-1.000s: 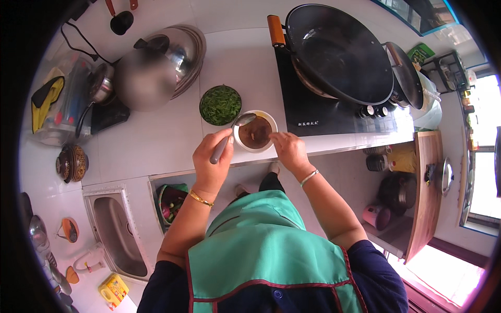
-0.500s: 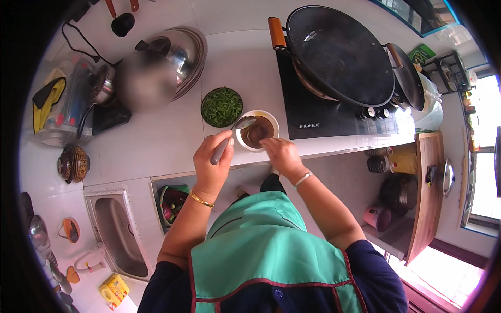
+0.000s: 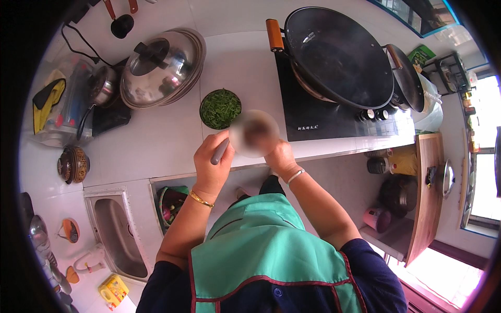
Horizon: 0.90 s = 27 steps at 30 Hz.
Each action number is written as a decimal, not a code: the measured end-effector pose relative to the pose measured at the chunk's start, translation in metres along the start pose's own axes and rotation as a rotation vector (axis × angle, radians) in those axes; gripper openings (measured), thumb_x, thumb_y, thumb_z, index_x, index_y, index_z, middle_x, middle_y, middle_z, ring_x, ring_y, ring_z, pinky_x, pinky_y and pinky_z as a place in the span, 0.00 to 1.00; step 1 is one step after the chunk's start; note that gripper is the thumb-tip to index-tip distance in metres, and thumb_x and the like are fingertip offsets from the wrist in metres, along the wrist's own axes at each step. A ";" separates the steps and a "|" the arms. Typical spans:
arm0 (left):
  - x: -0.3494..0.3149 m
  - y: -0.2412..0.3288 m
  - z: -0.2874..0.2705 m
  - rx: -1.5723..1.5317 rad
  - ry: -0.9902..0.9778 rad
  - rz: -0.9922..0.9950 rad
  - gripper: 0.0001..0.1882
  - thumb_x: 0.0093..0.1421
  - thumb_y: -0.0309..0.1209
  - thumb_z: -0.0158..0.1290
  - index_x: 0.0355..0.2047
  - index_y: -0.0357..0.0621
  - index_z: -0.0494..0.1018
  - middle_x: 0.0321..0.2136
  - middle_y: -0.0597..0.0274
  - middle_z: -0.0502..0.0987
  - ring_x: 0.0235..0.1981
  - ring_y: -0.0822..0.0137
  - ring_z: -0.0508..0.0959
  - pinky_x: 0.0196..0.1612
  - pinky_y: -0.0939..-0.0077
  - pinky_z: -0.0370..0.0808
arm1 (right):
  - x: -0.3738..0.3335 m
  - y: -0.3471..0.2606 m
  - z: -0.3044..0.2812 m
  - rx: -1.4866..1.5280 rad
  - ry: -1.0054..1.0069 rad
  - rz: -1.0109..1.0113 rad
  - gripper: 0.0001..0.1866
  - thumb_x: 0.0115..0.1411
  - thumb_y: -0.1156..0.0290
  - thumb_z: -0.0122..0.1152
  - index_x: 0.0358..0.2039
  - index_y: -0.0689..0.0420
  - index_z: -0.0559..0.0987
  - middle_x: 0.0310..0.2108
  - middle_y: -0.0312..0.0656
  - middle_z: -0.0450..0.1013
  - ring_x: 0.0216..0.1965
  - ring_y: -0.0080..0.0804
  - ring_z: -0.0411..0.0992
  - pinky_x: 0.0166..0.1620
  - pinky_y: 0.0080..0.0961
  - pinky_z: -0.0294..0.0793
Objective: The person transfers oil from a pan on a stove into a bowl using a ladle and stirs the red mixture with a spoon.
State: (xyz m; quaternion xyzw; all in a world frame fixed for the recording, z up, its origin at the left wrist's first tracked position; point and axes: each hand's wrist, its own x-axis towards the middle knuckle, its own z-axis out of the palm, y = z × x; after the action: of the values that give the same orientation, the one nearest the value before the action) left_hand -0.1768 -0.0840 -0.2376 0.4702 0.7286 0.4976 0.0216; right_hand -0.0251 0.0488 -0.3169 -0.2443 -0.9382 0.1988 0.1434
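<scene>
My left hand (image 3: 212, 151) is closed round the grey handle of a spoon (image 3: 220, 151). The spoon's head end is lost in a blurred patch over a white bowl (image 3: 241, 148) of brown liquid at the counter's front edge. At the bowl's right side is my right hand (image 3: 281, 158); its fingertips run into the blur, so their grip is hidden. A round dish of chopped greens (image 3: 220, 108) stands just behind and left of the bowl.
A large black wok (image 3: 339, 57) with a wooden handle sits on the black cooktop (image 3: 313, 122) to the right. Back left is a domed steel lid (image 3: 167, 68). A sink (image 3: 120, 237) lies at the left, and an open shelf (image 3: 323, 172) runs below the counter.
My right hand has shifted slightly at the bowl's right side. The left hand keeps hold of the spoon, nearly in place. The blurred patch has moved from the steel lid to the bowl.
</scene>
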 end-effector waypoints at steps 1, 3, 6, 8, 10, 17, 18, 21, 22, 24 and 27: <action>-0.001 -0.001 -0.001 0.008 0.002 -0.001 0.09 0.57 0.22 0.56 0.39 0.39 0.76 0.31 0.56 0.79 0.29 0.64 0.79 0.33 0.75 0.75 | -0.006 -0.002 -0.006 0.029 -0.009 -0.022 0.09 0.58 0.71 0.53 0.38 0.53 0.78 0.32 0.38 0.77 0.34 0.39 0.76 0.39 0.36 0.75; 0.000 -0.002 -0.001 0.015 0.009 0.003 0.09 0.57 0.22 0.56 0.39 0.39 0.76 0.31 0.56 0.79 0.29 0.64 0.79 0.33 0.75 0.75 | -0.008 0.008 -0.016 -0.074 0.054 -0.094 0.09 0.58 0.71 0.53 0.38 0.54 0.79 0.32 0.40 0.77 0.34 0.39 0.76 0.38 0.36 0.75; 0.000 -0.001 0.003 0.019 0.000 0.003 0.09 0.57 0.22 0.56 0.39 0.39 0.76 0.31 0.56 0.79 0.29 0.64 0.79 0.33 0.75 0.75 | 0.006 0.016 -0.006 0.011 0.144 0.019 0.09 0.57 0.69 0.55 0.38 0.53 0.79 0.30 0.41 0.77 0.32 0.41 0.75 0.37 0.36 0.75; -0.001 -0.001 0.004 0.018 -0.012 -0.007 0.09 0.57 0.22 0.56 0.39 0.39 0.76 0.31 0.56 0.79 0.29 0.64 0.79 0.33 0.75 0.75 | -0.002 0.003 0.002 0.105 0.082 0.084 0.08 0.58 0.69 0.55 0.37 0.53 0.79 0.29 0.41 0.76 0.30 0.42 0.75 0.36 0.36 0.75; -0.002 -0.003 0.001 0.013 -0.022 -0.026 0.09 0.57 0.22 0.56 0.39 0.39 0.76 0.31 0.56 0.79 0.29 0.64 0.79 0.33 0.74 0.75 | -0.007 0.003 -0.010 0.094 0.073 0.035 0.07 0.58 0.69 0.55 0.36 0.54 0.79 0.29 0.41 0.77 0.31 0.41 0.75 0.37 0.35 0.75; -0.003 -0.002 0.008 0.011 -0.012 0.015 0.09 0.57 0.22 0.57 0.39 0.39 0.76 0.31 0.56 0.79 0.29 0.65 0.79 0.32 0.76 0.75 | -0.002 0.002 -0.006 0.088 0.078 -0.048 0.07 0.58 0.70 0.54 0.34 0.54 0.80 0.28 0.40 0.75 0.32 0.39 0.75 0.38 0.34 0.73; -0.004 -0.003 0.007 0.006 -0.016 -0.008 0.09 0.57 0.22 0.56 0.39 0.39 0.76 0.32 0.56 0.79 0.29 0.65 0.79 0.32 0.76 0.76 | -0.005 0.006 -0.009 0.041 0.066 -0.046 0.07 0.58 0.70 0.54 0.34 0.54 0.80 0.27 0.40 0.75 0.32 0.39 0.74 0.37 0.34 0.73; -0.004 -0.005 0.008 0.004 -0.019 -0.019 0.09 0.57 0.22 0.56 0.39 0.39 0.76 0.32 0.56 0.79 0.29 0.65 0.79 0.31 0.76 0.75 | -0.006 0.020 -0.016 -0.003 0.103 0.001 0.07 0.56 0.71 0.54 0.35 0.52 0.79 0.26 0.39 0.73 0.31 0.38 0.73 0.37 0.36 0.72; -0.004 -0.005 0.010 0.006 -0.018 -0.014 0.09 0.57 0.22 0.56 0.39 0.39 0.76 0.32 0.56 0.79 0.30 0.65 0.79 0.31 0.76 0.75 | -0.004 0.017 -0.011 -0.025 0.092 -0.032 0.08 0.55 0.71 0.54 0.35 0.52 0.79 0.26 0.39 0.73 0.32 0.38 0.73 0.38 0.36 0.72; -0.003 -0.001 0.011 0.020 -0.028 0.009 0.09 0.57 0.22 0.56 0.39 0.39 0.76 0.32 0.57 0.79 0.29 0.65 0.79 0.32 0.75 0.75 | -0.001 0.007 0.001 -0.060 0.079 -0.097 0.09 0.54 0.72 0.55 0.36 0.52 0.79 0.27 0.38 0.72 0.33 0.37 0.73 0.38 0.35 0.71; -0.005 -0.003 0.009 0.009 -0.043 -0.038 0.09 0.57 0.22 0.56 0.39 0.39 0.76 0.31 0.57 0.78 0.29 0.64 0.79 0.32 0.74 0.75 | -0.019 0.009 -0.009 -0.051 0.007 -0.132 0.10 0.54 0.72 0.55 0.37 0.51 0.78 0.27 0.36 0.72 0.34 0.36 0.72 0.40 0.34 0.70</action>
State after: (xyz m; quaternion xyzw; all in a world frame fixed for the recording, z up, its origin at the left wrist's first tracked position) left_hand -0.1715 -0.0811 -0.2462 0.4670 0.7390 0.4836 0.0443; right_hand -0.0019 0.0487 -0.3163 -0.1860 -0.9565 0.1641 0.1532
